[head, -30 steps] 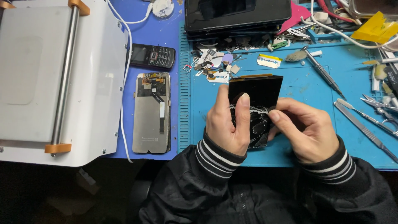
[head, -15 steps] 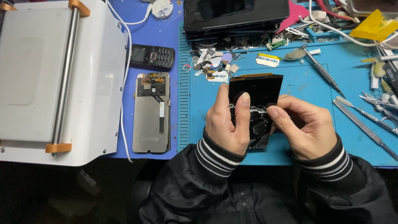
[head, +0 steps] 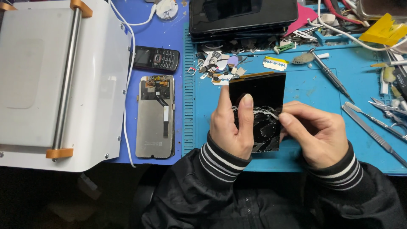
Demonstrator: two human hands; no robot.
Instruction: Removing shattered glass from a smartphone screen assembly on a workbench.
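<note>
The left hand [head: 231, 127] clamps its fingers on the black phone screen panel [head: 259, 99], lying on the blue mat [head: 313, 89] at centre. At 3 o'clock the right hand [head: 316, 131] pinches a whitish adhesive strip [head: 258, 111] off it. Tweezers [head: 373, 133] lie further right.

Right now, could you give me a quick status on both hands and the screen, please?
Left hand pins black screen panel to blue mat. Right hand pinches whitish strip across it. Loose parts beyond, nothing blocking.
</note>
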